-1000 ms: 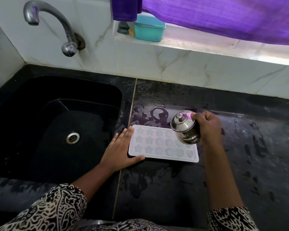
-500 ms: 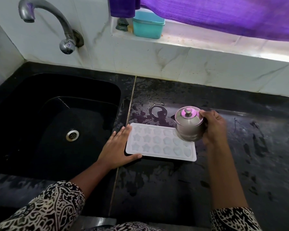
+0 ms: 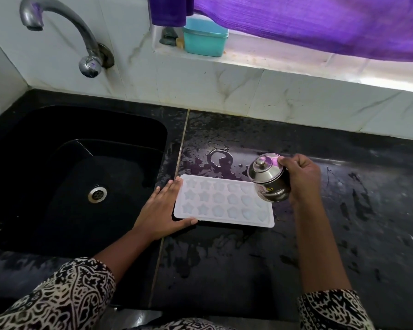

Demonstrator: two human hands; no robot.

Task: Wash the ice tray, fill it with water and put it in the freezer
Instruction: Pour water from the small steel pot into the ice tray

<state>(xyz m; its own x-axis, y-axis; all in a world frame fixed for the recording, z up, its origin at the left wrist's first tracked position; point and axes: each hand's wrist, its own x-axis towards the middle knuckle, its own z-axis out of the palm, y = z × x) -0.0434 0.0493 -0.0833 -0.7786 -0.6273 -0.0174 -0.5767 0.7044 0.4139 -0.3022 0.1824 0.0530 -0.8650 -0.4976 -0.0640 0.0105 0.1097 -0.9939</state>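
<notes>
- Sink (image 3: 45, 215): black basin left of the ice tray (image 3: 215, 206), with a metal tap (image 3: 57, 22) on the wall behind it, far left of the tray.
- Left hand (image 3: 161, 210): fingers straight and relaxed, clasping nothing. It lies flat against the tray's left edge, with the thumb along the near edge.
- Ice tray: white, with star and heart moulds. It lies flat on the wet black counter (image 3: 236, 263), just right of the sink.
- Steel pot (image 3: 268, 181): small, lidded, tilted over the tray's right end.
- Right hand (image 3: 302, 179): fingers curled round the pot, holding it from the tray's right.
- Teal box (image 3: 204, 36): on the ledge well behind the tray, under a purple cloth (image 3: 320, 22).
</notes>
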